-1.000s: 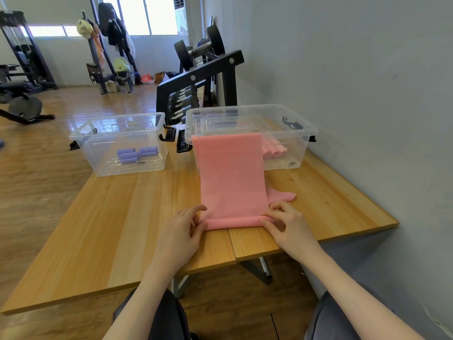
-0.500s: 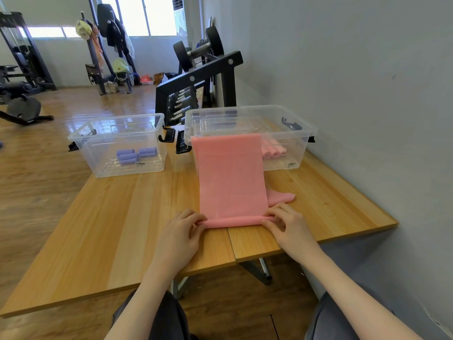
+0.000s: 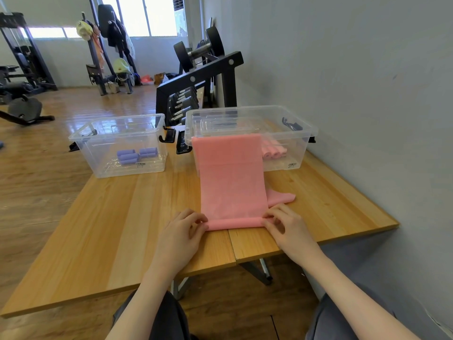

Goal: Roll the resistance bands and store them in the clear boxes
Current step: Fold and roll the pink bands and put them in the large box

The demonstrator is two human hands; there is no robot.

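One head-worn view — forward, downward, close above table (image 3: 98, 229).

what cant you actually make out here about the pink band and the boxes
- Head view: the far end of the pink band drops inside the right clear box, hidden by the draped part.
- Count of pink rolls: partly covered by that band.
- Box label: too small to read.

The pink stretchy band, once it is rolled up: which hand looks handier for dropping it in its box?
Probably the right hand: the clear plastic box holding pink rolls stands on that side, while the left hand sits nearer the box of purple rolls.
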